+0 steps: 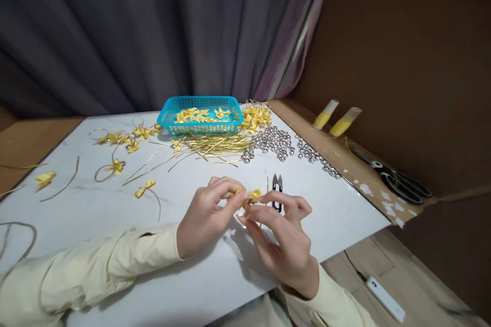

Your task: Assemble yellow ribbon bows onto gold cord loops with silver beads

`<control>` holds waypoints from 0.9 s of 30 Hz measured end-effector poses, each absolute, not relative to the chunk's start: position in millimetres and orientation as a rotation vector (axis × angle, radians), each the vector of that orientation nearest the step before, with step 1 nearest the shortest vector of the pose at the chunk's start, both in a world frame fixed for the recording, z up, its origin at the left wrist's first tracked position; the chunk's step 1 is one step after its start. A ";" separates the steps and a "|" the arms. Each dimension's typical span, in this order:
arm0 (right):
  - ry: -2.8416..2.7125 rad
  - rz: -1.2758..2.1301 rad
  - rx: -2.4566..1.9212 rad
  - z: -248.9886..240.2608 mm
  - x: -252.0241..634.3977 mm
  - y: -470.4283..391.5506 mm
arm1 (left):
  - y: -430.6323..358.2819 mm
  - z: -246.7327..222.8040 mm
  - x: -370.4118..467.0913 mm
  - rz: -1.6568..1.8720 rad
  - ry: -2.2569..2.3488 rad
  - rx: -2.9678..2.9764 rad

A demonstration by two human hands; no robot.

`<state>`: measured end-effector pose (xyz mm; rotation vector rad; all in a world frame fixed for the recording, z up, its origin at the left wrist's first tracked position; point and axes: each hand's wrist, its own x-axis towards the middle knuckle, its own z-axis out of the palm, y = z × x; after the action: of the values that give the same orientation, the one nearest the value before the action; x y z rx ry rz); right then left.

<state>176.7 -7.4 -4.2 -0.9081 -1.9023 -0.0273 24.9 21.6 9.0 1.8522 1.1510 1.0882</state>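
Between my two hands, above the white board, is a yellow ribbon bow [254, 195]. My left hand [215, 209] pinches its left side between thumb and forefinger. From the right, my right hand [282, 230] closes its fingertips at the bow's lower edge, where a small silver piece [252, 201] shows. Gold cord [267, 180] rises beside the right fingers. Just behind that hand lie small black thread snips [277, 189], partly covered by it. Another bow with a cord tail [144, 188] rests to the left of my hands.
A blue basket [163, 121] holds several yellow bows at the back. Cut gold cords [218, 145] and silver bells or beads [274, 140] lie before it. Finished-looking looped bows [132, 140] are scattered left. Large scissors [399, 181] and two yellow thread spools [345, 122] sit at the right.
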 end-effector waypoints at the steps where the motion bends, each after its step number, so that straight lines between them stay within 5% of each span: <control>1: -1.893 0.021 -0.899 -3.7 178.2 -8.0 | 23.3 7.2 24.6 1.095 1.139 1.916; 6: -1.701 0.189 -0.993 1.3 193.7 -0.8 | 30.5 -2.9 23.1 1.053 1.080 2.104; 11: -2.091 0.223 -1.103 10.0 201.8 18.9 | 28.2 -12.1 23.5 0.982 0.977 2.184; 18: -2.644 0.103 -0.945 9.5 199.3 35.0 | 30.2 -14.4 21.7 0.968 0.889 2.275; 27: -2.687 0.407 -0.673 13.8 205.5 46.2 | 34.4 -12.5 19.0 0.824 0.810 2.217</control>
<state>205.5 46.2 13.8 -0.6732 -2.6868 0.4072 19.0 34.4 -12.5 2.2175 0.8099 0.8242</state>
